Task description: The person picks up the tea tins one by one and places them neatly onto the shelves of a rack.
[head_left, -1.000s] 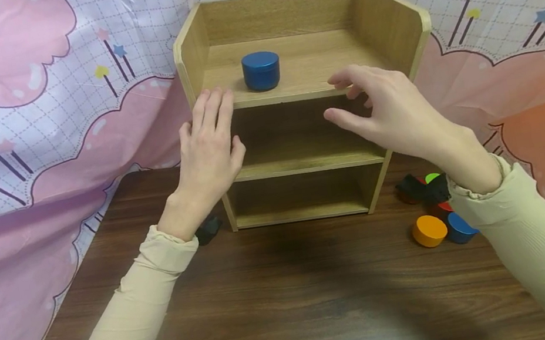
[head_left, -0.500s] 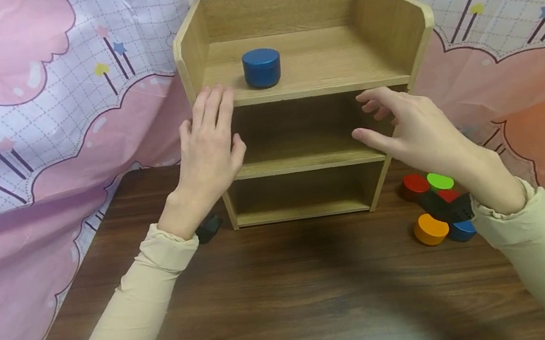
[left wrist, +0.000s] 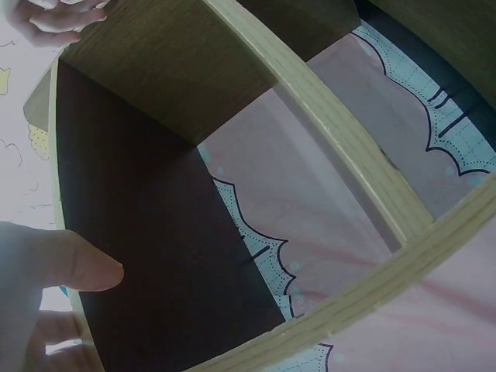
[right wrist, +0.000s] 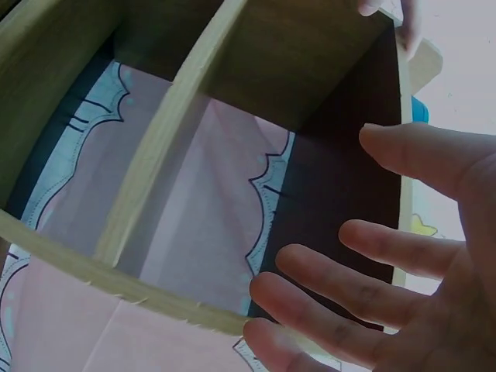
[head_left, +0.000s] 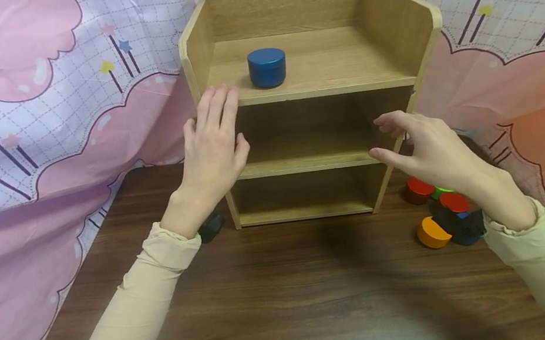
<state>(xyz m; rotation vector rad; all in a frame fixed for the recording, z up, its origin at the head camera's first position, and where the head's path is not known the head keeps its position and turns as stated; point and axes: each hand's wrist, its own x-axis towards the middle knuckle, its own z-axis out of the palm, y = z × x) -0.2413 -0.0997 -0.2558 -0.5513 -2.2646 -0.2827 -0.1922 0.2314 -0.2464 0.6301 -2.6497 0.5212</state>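
A small wooden shelf unit (head_left: 326, 91) stands on the table, with a round blue lidded tin (head_left: 268, 68) upright near the front of its top board, left of middle. My left hand (head_left: 213, 149) lies with straight fingers at the unit's upper left front edge, just beside the tin; its thumb (left wrist: 85, 263) shows before the upper compartment in the left wrist view. Nothing is in my right hand (head_left: 432, 150), which hovers in front of the unit's right side. In the right wrist view its fingers (right wrist: 349, 271) are spread and loosely bent, apart from the boards.
On the table to the right of the unit sit several round pieces: an orange one (head_left: 432, 232), red ones (head_left: 419, 188), a green one and a blue one, partly hidden by the right arm and its wrist camera. Patterned pink cloth (head_left: 152, 118) hangs behind and at both sides.
My right hand has moved down and to the right, from the top board's front to beside the unit's right side. The left hand and the blue tin stay put.
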